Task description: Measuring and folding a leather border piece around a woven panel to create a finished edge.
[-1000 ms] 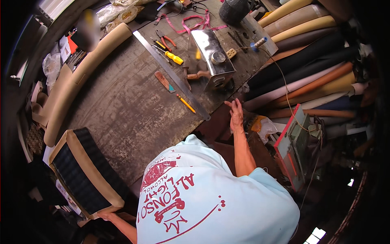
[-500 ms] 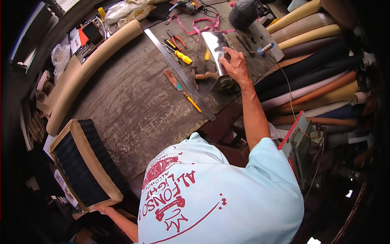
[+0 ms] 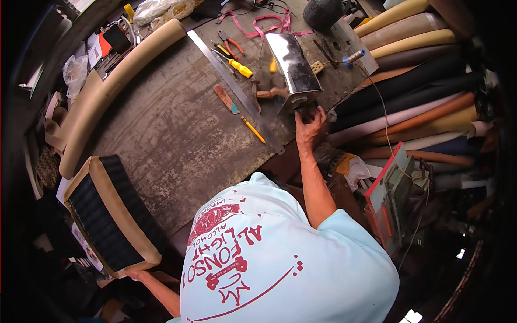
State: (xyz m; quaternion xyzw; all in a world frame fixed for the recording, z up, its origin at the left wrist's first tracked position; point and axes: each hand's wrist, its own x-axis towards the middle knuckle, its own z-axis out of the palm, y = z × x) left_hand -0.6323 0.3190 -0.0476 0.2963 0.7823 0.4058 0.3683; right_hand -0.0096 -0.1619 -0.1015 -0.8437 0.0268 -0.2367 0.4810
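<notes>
My left hand [image 3: 139, 274] grips the near corner of a black cushioned panel [image 3: 110, 215] with tan edging, held tilted at the lower left. My right hand [image 3: 309, 126] has its fingers curled round something dark at the near end of a shiny metal box [image 3: 288, 59]; what it holds is hidden. Left of the box lie a hammer [image 3: 264, 93], a long steel ruler [image 3: 226, 75], a putty knife [image 3: 224, 98], an orange pencil [image 3: 251, 128], a yellow screwdriver [image 3: 239, 67] and red-handled pliers [image 3: 232, 44].
A long tan roll [image 3: 126, 70] lines the left of the worn workbench [image 3: 167, 124]. Many coloured material rolls [image 3: 409, 97] are stacked at right, a cord hanging across them. A red-edged board [image 3: 385, 194] stands below them. Pink tape [image 3: 266, 24] lies at the back.
My right hand reached up onto the box's top, then moved down to its near end. The round silver piece earlier on the top no longer shows there.
</notes>
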